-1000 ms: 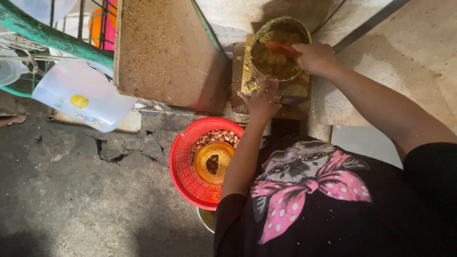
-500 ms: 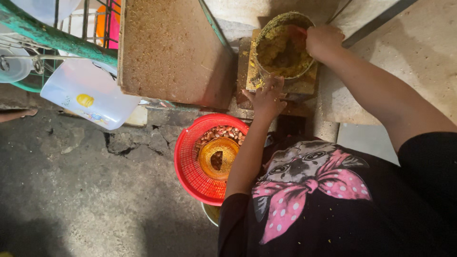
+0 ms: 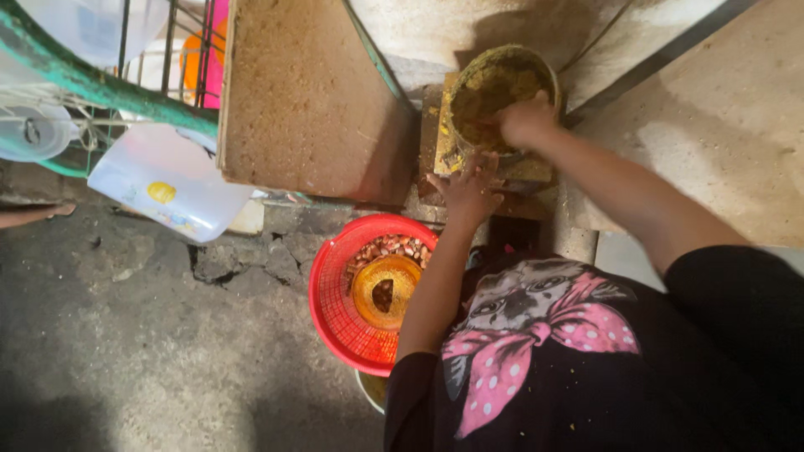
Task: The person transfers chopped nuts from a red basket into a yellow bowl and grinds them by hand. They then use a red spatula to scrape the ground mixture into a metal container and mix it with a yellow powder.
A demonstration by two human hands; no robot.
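Note:
My right hand [image 3: 526, 121] is pushed down into a round metal hopper [image 3: 546, 74] filled with coarse yellow-brown mash [image 3: 486, 90]. Its fingers are curled and buried in the mash, so what they hold is hidden. My left hand [image 3: 467, 188] lies with fingers spread on the mash-spattered block [image 3: 440, 125] just below the hopper. Under my left forearm stands a red mesh basket [image 3: 335, 318]. It holds brownish kernels [image 3: 389, 249] and a small orange bowl [image 3: 385, 289].
A brown board [image 3: 306, 92] stands left of the hopper. A white plastic jug [image 3: 167, 184] hangs by a green pipe [image 3: 92, 84] and a wire rack. A container rim [image 3: 373, 389] shows under the basket. Cracked dark ground [image 3: 126, 351] spreads to the left and a pale slab [image 3: 720, 125] to the right.
My right hand held a red-orange tool at the hopper's edge a second ago; now it is sunk into the mash and the tool is out of sight. My left hand stays put.

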